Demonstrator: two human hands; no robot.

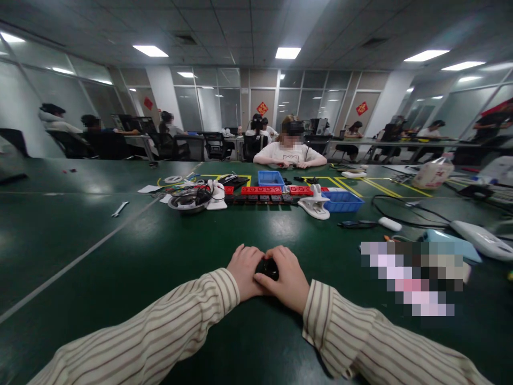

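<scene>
Head view: the left hand (246, 269) and right hand (286, 275) have their grips curled snugly around one glossy, rounded black object (270, 269), which they partly hide, at the near middle of the smooth green desk (160, 256). Farther off, two white plastic clamps (316, 204) and two blue plastic bins (342, 202) stand about a row of red and black blocks (261, 190), with one round metal bowl (176, 207) of tangled cables (192, 197) to the left; one wrench (119, 209) lies farther left.

Bright ceiling lts (288, 53), edge distort'n
</scene>
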